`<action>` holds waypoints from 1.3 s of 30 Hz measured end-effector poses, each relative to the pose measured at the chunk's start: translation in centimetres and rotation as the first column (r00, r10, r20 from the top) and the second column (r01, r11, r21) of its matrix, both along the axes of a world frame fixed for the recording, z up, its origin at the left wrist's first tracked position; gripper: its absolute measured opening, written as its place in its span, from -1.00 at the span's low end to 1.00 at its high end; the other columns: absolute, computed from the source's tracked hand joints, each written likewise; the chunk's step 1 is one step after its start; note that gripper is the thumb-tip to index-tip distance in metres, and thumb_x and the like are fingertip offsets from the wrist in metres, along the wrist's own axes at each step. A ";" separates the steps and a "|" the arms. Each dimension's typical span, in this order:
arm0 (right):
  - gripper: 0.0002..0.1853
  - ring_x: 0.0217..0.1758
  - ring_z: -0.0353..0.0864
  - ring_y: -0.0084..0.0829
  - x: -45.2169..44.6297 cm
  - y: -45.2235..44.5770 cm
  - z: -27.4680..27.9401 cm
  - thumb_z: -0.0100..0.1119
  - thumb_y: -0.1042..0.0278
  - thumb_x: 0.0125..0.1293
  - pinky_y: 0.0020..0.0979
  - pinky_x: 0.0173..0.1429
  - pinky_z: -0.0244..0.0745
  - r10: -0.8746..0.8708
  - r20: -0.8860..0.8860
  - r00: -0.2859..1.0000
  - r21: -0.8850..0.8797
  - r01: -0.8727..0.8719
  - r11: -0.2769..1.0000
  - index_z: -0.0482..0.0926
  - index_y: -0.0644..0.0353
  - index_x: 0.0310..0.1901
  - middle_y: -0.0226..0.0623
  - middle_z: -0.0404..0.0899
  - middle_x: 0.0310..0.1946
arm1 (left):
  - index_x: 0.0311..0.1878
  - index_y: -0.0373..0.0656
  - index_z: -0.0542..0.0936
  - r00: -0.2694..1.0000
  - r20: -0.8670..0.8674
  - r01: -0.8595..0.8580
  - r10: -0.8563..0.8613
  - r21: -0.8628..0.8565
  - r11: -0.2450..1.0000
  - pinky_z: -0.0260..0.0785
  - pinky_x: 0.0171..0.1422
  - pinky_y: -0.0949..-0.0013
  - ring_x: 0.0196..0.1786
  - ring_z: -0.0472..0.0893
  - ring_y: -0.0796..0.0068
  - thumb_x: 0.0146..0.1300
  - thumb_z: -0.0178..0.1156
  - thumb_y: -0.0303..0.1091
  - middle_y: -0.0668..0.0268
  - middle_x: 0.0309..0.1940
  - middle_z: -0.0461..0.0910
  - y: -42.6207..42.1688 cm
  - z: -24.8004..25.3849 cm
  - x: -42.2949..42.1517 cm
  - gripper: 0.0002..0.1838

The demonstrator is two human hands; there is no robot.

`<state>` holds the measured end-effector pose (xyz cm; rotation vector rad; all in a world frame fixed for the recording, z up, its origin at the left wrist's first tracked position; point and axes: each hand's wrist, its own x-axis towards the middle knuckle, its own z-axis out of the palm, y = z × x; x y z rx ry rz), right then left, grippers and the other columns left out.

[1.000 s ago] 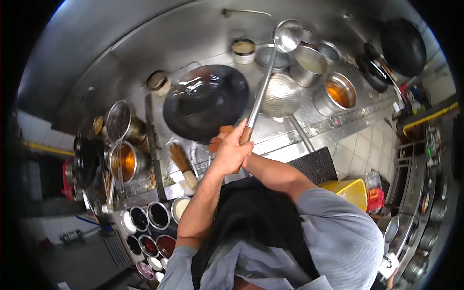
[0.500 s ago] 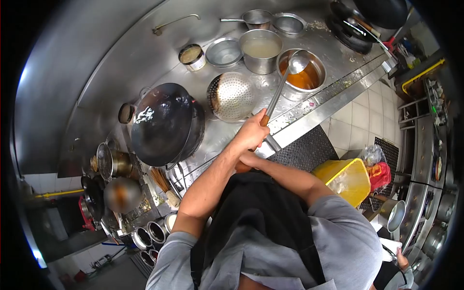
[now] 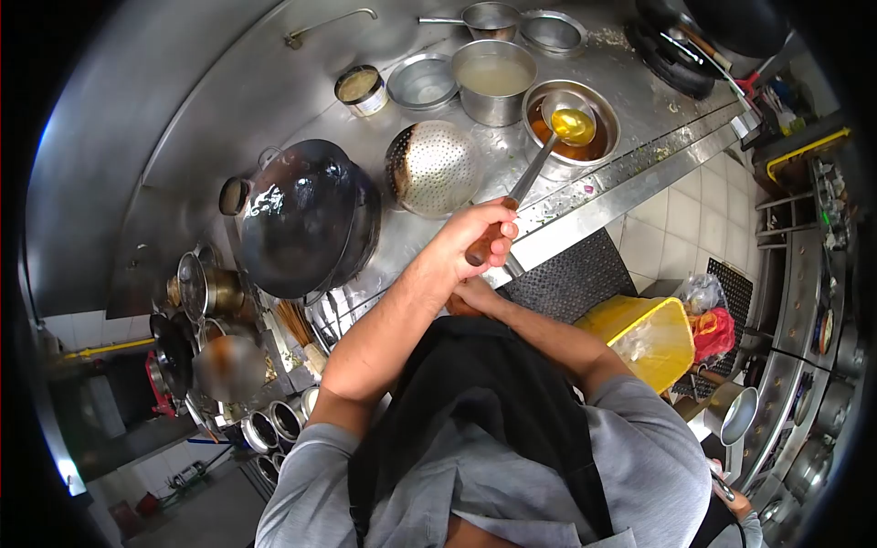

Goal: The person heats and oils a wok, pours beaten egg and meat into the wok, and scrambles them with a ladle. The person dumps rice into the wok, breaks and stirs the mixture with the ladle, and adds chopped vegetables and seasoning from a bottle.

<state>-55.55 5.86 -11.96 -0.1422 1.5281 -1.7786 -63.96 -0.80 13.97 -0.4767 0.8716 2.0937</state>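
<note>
My left hand [image 3: 484, 239] is wrapped round the brown handle of a ladle [image 3: 528, 173]. The ladle's bowl holds yellow, oily liquid and sits over a steel pot [image 3: 612, 146] of orange-brown liquid. Below it, partly behind my left wrist, my right hand [image 3: 473, 296] is closed; what lies in its fingers is hidden. A round perforated strainer [image 3: 438, 169], browned on one side, rests on the steel counter, left of the ladle. Beyond it stand a pot of cloudy liquid [image 3: 494, 78] and a metal bowl [image 3: 421, 82].
A large black wok [image 3: 301, 219] stands at the left. An open tin [image 3: 361, 89] is near the back wall. A yellow bin [image 3: 639, 342] stands on the floor at the right, beside a black mat [image 3: 575, 274]. Another person's hand [image 3: 735, 502] shows at lower right.
The ladle's bowl, earlier tilted and showing bare metal above the pot, now faces up with yellow liquid in it. My left hand has turned, showing its curled fingers. The view has shifted slightly.
</note>
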 end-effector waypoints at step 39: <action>-0.30 0.16 0.55 0.13 11.0 -9.6 2.9 0.49 0.22 0.12 -0.02 0.25 0.47 0.283 -0.586 0.759 0.713 0.317 0.625 0.36 0.19 0.25 0.11 0.59 0.01 | 0.56 -0.10 0.06 0.671 -0.430 -0.741 0.603 -0.384 0.550 0.25 -0.68 0.45 -0.68 0.42 0.59 0.31 0.11 -0.44 0.43 -0.55 0.46 -40.3 -4.8 26.6 -0.23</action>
